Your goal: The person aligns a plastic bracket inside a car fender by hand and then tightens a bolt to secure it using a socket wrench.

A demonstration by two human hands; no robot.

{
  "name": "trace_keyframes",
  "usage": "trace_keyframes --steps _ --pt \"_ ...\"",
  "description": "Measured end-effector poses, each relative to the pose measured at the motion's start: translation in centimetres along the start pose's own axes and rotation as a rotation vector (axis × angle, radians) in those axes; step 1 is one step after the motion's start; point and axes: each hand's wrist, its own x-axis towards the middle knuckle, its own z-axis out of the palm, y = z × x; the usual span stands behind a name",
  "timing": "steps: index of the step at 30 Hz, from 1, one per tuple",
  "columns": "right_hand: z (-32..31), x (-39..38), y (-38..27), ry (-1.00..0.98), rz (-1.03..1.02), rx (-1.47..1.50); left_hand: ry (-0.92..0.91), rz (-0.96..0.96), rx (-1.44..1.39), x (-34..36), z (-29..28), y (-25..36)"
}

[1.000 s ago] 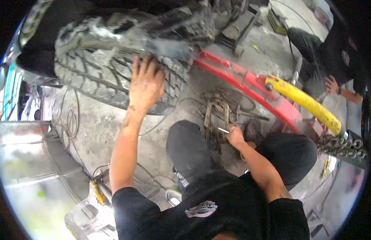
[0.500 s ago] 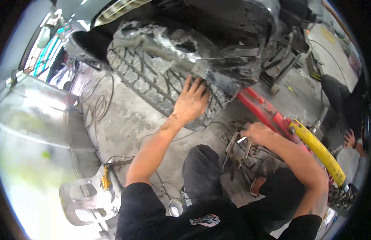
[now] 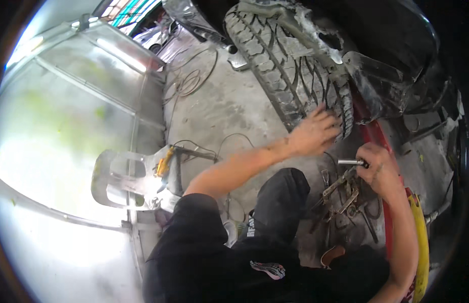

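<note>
"Silver metal rod-shaped tool (image 3: 349, 162): which fingers have it?"

"Right hand's (image 3: 378, 169), curled tightly round its dark end, just off the lower right of the dusty black rubber tyre with chunky tread (image 3: 282, 76)."

"And the left hand (image 3: 315, 132)?"

"At that tyre's lower end, fingers spread and loosely bent; blur hides whether they press the tread."

"Farther out?"

"Below the tyre, worn brown metal hand tools (image 3: 349, 201) lie piled; right of it runs a red metal beam (image 3: 377, 132), with a scuffed yellow bar (image 3: 422, 242) lower down."
</note>
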Motion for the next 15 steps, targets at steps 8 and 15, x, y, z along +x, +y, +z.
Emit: trace_keyframes --steps 8,15 --pt "-0.2 2.7 -2.1 0.096 -0.028 0.131 0.102 -0.744 -1.332 -4.9 4.9 9.1" --pt "3.7 0.4 -0.1 0.005 0.07 -0.002 0.584 -0.898 -1.823 -1.9 9.8 12.5"
